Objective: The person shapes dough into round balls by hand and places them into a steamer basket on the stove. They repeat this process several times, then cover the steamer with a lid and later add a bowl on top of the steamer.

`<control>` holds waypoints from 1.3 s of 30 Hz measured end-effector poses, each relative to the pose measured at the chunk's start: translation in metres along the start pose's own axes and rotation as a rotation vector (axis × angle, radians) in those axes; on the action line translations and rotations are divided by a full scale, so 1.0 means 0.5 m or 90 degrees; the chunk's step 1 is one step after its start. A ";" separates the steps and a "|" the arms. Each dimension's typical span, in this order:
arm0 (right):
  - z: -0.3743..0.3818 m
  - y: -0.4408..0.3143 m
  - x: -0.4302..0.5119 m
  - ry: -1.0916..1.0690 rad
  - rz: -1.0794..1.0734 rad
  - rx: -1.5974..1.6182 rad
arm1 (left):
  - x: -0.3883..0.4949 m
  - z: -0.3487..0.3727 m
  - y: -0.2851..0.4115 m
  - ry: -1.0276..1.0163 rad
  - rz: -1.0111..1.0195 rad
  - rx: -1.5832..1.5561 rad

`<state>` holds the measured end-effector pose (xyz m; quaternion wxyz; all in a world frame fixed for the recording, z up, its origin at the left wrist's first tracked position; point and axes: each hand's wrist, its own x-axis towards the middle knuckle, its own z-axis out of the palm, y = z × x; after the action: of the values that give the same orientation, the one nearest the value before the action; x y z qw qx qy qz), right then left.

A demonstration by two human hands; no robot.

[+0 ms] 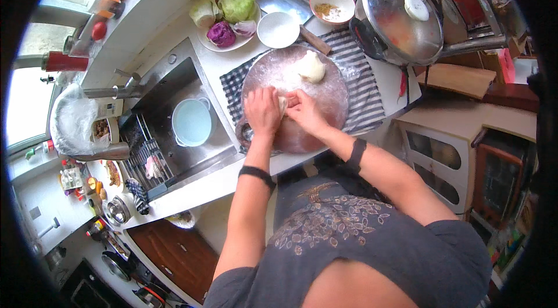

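My left hand (263,112) and my right hand (307,112) meet over the near half of a round, flour-dusted board (301,138). Between them is a small piece of pale dough (283,105), mostly covered by my fingers. The right fingertips pinch it from one side, while the left hand curls around the other. Farther back on the board rests a larger lump of white dough (312,67), with a peak at its top; neither hand touches it. Beneath the board lies a black-and-white checked and striped cloth (366,90).
Behind the board stand a white bowl (278,30), a plate of cabbages (226,45), a wooden handle (315,40) and a bowl with brown seasoning (332,5). A glass-lidded pan (403,20) is at right. On the left, the sink (183,77) holds a light-blue basin (192,122).
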<state>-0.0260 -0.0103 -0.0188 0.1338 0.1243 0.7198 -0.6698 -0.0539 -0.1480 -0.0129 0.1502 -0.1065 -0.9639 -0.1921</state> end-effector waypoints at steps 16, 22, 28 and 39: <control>0.028 -0.059 -0.007 0.023 -0.322 -0.237 | 0.010 0.011 0.029 0.148 -0.179 -0.270; 0.003 -0.014 0.012 0.066 -0.060 0.015 | 0.042 0.024 0.000 0.058 -0.018 -0.017; 0.015 -0.072 0.005 0.047 0.132 -0.016 | 0.053 0.029 0.006 -0.066 -0.233 -0.226; 0.009 -0.041 -0.020 0.056 -0.249 -0.150 | -0.001 -0.002 0.017 0.042 0.025 -0.075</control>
<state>-0.0239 -0.0163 0.0038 -0.0160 -0.0048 0.8083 -0.5885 -0.0510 -0.1410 -0.0091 0.1795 -0.1275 -0.9431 -0.2491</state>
